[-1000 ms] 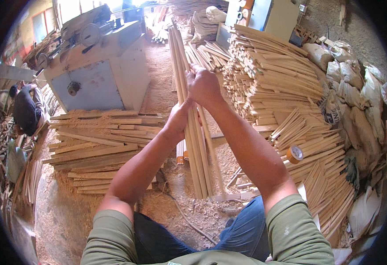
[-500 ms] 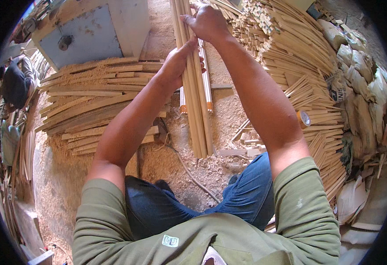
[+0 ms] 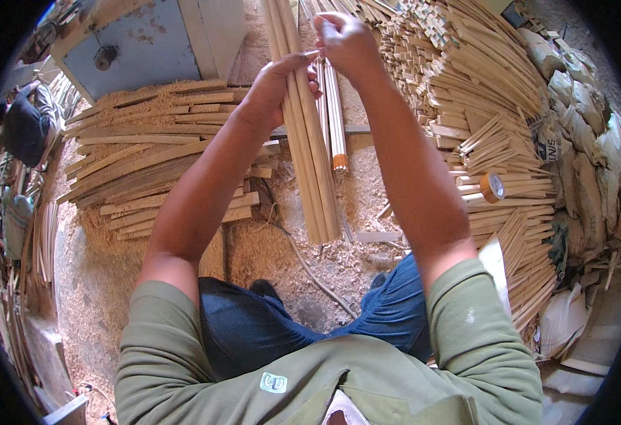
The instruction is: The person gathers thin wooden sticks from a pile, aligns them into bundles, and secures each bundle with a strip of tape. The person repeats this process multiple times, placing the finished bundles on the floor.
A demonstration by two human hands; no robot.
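Observation:
My left hand point(image 3: 270, 88) is wrapped round a bundle of long pale wooden sticks point(image 3: 312, 170), its thumb across the top. The bundle slants toward me, its near end above the floor and its far end out of the picture. Just right of the bundle is my right hand point(image 3: 350, 51), fingers bent and pinched close to my left thumb. Whatever it holds, if anything, is too small to make out. Beneath lies another bundle of sticks point(image 3: 335, 124), bound near its end with brown tape. A roll of tape point(image 3: 492, 188) sits on loose sticks right of my right forearm.
Rough boards point(image 3: 154, 156) are stacked at left, before a blue-grey cabinet point(image 3: 137, 49). A large pile of sticks point(image 3: 480, 78) fills the right, with pale sacks point(image 3: 580, 106) beyond. A cable point(image 3: 300, 265) crosses the sawdust-covered floor. Another person point(image 3: 30, 127) is at far left.
My right hand has come off the bundle and moved slightly right. The bundle, still in my left hand, has shifted a little left and away from me.

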